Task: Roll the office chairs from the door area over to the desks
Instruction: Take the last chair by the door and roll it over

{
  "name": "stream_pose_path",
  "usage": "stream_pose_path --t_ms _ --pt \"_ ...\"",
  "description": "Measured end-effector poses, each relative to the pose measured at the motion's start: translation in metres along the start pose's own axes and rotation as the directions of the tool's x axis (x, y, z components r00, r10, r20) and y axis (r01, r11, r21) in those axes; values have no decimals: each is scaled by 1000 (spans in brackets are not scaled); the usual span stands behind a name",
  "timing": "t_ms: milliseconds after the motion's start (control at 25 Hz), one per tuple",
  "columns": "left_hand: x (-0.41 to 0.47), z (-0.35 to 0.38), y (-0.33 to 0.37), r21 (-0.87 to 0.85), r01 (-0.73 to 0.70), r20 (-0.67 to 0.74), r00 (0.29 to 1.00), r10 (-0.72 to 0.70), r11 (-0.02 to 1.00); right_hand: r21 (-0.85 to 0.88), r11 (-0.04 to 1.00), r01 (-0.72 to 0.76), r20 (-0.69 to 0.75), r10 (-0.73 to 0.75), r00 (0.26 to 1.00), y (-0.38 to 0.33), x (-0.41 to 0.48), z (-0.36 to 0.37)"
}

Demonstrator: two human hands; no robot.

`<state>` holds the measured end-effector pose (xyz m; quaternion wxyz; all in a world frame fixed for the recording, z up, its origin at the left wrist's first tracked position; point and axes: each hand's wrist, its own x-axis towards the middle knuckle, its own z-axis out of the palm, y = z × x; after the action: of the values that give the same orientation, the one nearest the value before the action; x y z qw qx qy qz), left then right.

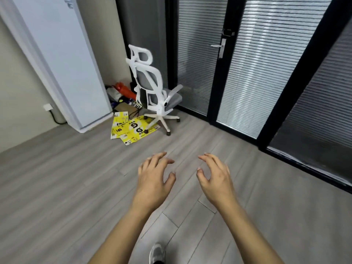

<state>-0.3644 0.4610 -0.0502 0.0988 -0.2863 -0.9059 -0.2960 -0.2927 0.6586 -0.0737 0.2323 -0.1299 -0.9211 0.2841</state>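
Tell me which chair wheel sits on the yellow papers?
The near wheel on the view's left, atop the yellow papers; the two wheels nearer the glass door stand on bare floor.

Yellow cartons lie beside a white cabinet.

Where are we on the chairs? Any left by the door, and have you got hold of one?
Done: nothing I can confirm; no desks are in view. In hand: the left hand and right hand are open, stretched toward the white chair but well short of it. Left: that chair stands by the glass door, one caster seemingly on the yellow sheets; it needs gripping and rolling over.
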Motion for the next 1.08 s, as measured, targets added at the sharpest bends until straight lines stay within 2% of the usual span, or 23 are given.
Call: stream_pose_path --t_ms 400,800,1080 --pt "262 0 -162 16 -7 -28 1000 8 1000 33 999 8 -15 -8 1000 -37 274 139" --pt "517 50 -291 88 15 15 1000 -17 996 135 991 -10 -10 11 1000 0 546 268" --pt "683 75 -374 92 66 -27 998 -64 994 78 997 24 42 -27 999 10 735 337"
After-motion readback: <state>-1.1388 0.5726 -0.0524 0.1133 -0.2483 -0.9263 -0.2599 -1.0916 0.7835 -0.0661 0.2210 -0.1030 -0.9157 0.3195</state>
